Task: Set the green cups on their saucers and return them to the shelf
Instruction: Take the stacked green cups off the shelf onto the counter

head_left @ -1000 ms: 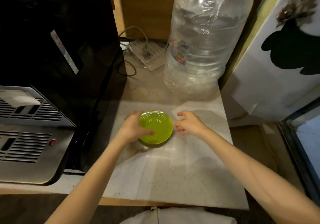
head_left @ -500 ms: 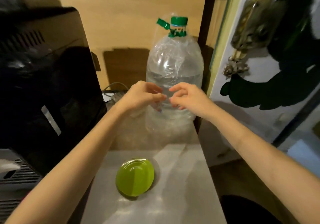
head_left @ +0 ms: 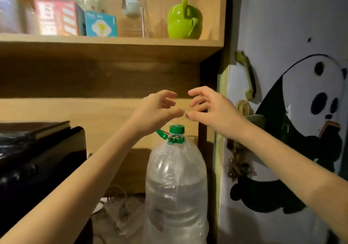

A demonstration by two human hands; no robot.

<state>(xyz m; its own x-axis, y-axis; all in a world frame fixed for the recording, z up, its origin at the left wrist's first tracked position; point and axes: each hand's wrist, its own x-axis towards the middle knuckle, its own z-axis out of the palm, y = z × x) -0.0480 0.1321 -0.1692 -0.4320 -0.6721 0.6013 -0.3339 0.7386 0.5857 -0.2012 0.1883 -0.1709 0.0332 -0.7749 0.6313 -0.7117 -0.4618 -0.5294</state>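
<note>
- Since half a second ago the view has tipped upward and both hands have risen: the green saucer that lay on the counter is now out of sight below, and the shelf has come into view.
- Nearest, 2 bare forearms reach up past the big water bottle [head_left: 176,185] with its green cap [head_left: 176,129].
- The left hand [head_left: 157,110] and right hand [head_left: 211,108] hover close together above the cap, fingers spread and loosely curled, holding nothing (thumb tips nearly meet, not touching).
- Farther up, the wooden shelf [head_left: 105,45] carries boxes, a clear glass and, at its right end, the green cups [head_left: 183,20]; they look like 2 stacked upside down, handles out, though I cannot tell for sure.
- Judged step: reaching up to fetch the cups, so the task is early.
- Risk: lifting the stack by the top cup alone could leave the lower 1 to slip off and fall; a careless elbow could knock the bottle or glass.
</note>
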